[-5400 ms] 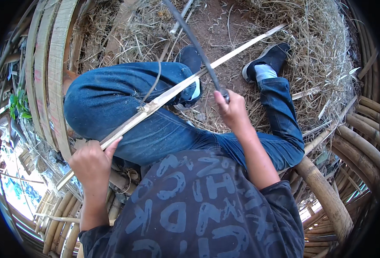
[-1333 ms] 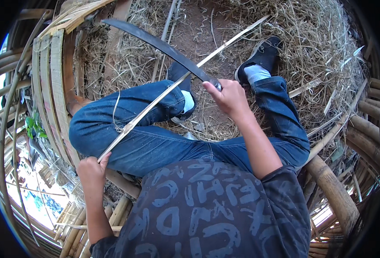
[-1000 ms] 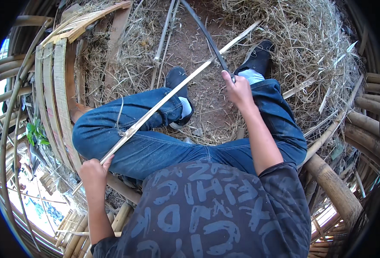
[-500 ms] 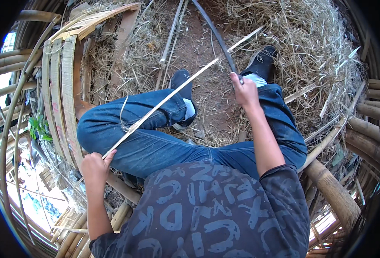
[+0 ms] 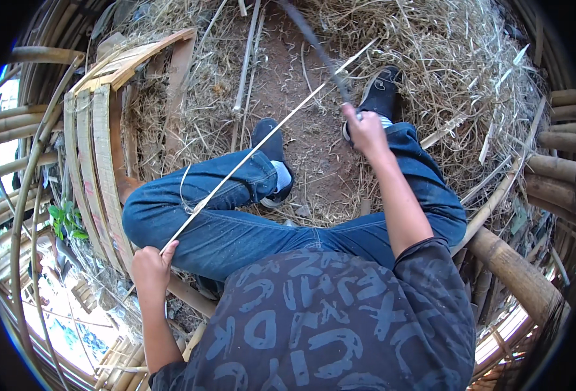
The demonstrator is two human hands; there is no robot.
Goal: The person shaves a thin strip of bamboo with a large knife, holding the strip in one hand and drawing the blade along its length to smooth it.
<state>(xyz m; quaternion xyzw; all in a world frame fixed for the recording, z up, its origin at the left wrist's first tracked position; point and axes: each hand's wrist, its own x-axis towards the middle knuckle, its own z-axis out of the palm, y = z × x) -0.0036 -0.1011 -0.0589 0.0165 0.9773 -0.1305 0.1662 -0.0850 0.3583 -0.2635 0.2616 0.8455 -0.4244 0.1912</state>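
My left hand (image 5: pixel 151 267) is closed round the near end of a long, thin, pale bamboo strip (image 5: pixel 249 161), low beside my left knee. The strip slants over my left thigh and runs far right, its far end near the straw. A curled shaving hangs from it above the knee. In front of my right shin, my right hand (image 5: pixel 367 133) grips the handle of a long, dark knife (image 5: pixel 315 45). Its blade points away and to the left, smeared by motion, and crosses the strip near its far end. Whether the edge touches the strip I cannot tell.
Dry straw and shavings (image 5: pixel 444 65) cover much of the ground around bare brown soil (image 5: pixel 320 156). A slatted wooden seat (image 5: pixel 99 163) stands at left. Loose strips (image 5: pixel 245 65) lie ahead. Thick bamboo poles (image 5: pixel 509 274) frame the right side.
The whole view has shifted slightly. My right hand and the knife sit a little further left and up, with the blade now blurred. The left hand keeps its hold on the strip.
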